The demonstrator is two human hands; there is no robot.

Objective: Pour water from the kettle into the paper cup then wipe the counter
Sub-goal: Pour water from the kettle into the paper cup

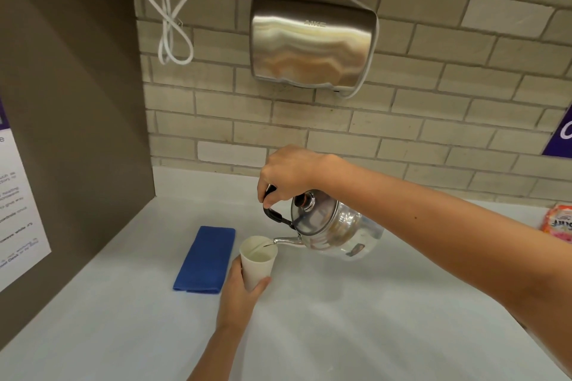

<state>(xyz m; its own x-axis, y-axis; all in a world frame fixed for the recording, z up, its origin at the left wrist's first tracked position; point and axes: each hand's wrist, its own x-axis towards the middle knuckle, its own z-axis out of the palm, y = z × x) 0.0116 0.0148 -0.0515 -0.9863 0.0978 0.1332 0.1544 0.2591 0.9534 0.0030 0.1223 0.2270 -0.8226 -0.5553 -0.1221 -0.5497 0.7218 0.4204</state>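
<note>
Cut off at the 3 o'clock edge: orange packet (558,222), purple sign (561,137). At 9 o'clock, poster (15,210) cropped, print too blurred to read. Kettle (334,227) handle mostly hidden under right hand (291,174).

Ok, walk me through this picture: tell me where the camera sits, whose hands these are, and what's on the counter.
There is no machine here. One camera sits on a person's head, looking forward and down, so both arms are theirs. The right hand grips the black handle of a shiny metal kettle, tipped so its spout is at the rim of a white paper cup. The left hand holds that cup. A folded blue cloth lies on the pale counter left of the cup. A hand dryer hangs on the brick wall.
</note>
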